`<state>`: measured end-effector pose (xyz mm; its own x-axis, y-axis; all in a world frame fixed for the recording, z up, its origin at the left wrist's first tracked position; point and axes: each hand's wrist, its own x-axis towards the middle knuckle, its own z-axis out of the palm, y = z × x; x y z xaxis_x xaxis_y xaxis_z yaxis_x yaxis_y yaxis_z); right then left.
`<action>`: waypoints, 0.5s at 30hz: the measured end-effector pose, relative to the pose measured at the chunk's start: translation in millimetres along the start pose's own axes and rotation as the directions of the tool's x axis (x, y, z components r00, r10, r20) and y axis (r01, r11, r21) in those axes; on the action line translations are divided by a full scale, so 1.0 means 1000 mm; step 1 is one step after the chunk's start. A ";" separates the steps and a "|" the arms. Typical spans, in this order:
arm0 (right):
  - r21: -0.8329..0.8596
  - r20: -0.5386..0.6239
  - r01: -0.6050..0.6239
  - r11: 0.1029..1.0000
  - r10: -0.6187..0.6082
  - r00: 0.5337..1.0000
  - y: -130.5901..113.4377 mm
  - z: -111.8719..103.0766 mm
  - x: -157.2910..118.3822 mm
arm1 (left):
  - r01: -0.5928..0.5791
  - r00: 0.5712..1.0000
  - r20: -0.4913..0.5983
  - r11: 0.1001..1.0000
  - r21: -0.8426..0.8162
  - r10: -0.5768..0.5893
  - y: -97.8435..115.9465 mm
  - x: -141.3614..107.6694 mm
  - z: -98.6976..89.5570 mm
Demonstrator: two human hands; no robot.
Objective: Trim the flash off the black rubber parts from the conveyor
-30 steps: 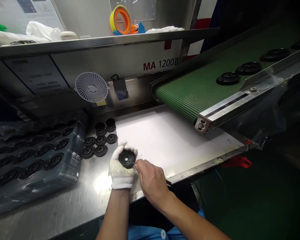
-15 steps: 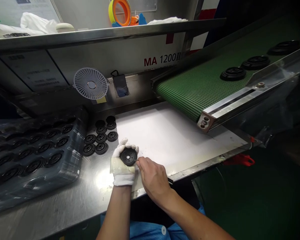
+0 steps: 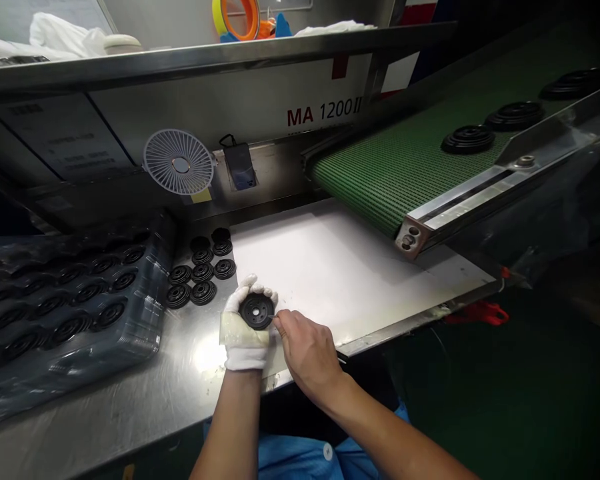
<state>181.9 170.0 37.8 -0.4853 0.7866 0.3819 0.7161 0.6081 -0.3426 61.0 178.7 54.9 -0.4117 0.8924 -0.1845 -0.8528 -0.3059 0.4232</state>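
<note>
My left hand (image 3: 245, 333), in a white glove, is closed around a round black ribbed plastic wheel (image 3: 257, 311). The wheel's face with its centre hole is turned up toward me. Bare and pinched closed, my right hand (image 3: 307, 347) grips a slim tool whose thin metal tip (image 3: 272, 317) touches or nearly touches the wheel's right rim. A dark end (image 3: 341, 358) shows behind that hand, apparently the tool's handle; the fingers hide the rest. Left of my gloved hand, several similar black wheels (image 3: 203, 272) lie grouped on the metal table (image 3: 180, 373).
Stacked clear plastic trays (image 3: 145, 320) with black wheels in their pockets fill the left. A white sheet (image 3: 300, 247) covers the table's middle. The green conveyor (image 3: 380, 173) carries more wheels (image 3: 467, 139) at the right. A fan (image 3: 180, 163) stands under the metal shelf (image 3: 180, 63).
The view has tipped slightly downward, so the background sits higher. Both hands keep their hold, and the tool tip stays at the wheel's right rim.
</note>
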 end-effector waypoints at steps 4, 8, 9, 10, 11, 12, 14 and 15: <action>-0.001 0.009 -0.012 1.000 0.012 1.000 -0.004 0.003 -0.002 | -0.083 0.995 -0.063 0.996 -0.030 0.081 -0.006 0.001 0.004; 0.011 0.018 -0.016 1.000 0.016 1.000 -0.005 0.004 -0.001 | -0.125 0.989 -0.086 0.992 -0.036 0.121 -0.008 0.000 0.005; 0.015 0.019 -0.019 1.000 0.018 1.000 -0.005 0.004 -0.001 | -0.125 0.989 -0.087 0.991 -0.037 0.121 -0.007 -0.001 0.005; 0.019 0.020 -0.021 1.000 0.021 1.000 -0.004 0.004 0.000 | -0.124 0.989 -0.086 0.992 -0.038 0.120 -0.007 -0.001 0.005; 0.023 0.021 -0.022 0.999 0.022 1.000 -0.004 0.004 -0.001 | -0.124 0.989 -0.085 0.991 -0.040 0.120 -0.007 -0.002 0.005; 0.028 0.023 -0.022 0.999 0.022 0.999 -0.004 0.004 -0.001 | -0.124 0.989 -0.084 0.991 -0.042 0.120 -0.007 -0.002 0.005; 0.041 0.028 -0.018 0.999 0.017 0.999 -0.004 0.003 -0.002 | -0.120 0.990 -0.085 0.992 -0.044 0.116 -0.007 -0.003 0.006; 0.047 0.029 -0.017 0.999 0.015 0.999 -0.004 0.002 -0.002 | -0.118 0.990 -0.087 0.992 -0.045 0.114 -0.007 -0.004 0.007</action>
<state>179.2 166.4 36.8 -0.4887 0.7986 0.3513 0.6998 0.5993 -0.3887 70.4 179.6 58.5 -0.5327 0.8195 -0.2113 -0.8116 -0.4240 0.4019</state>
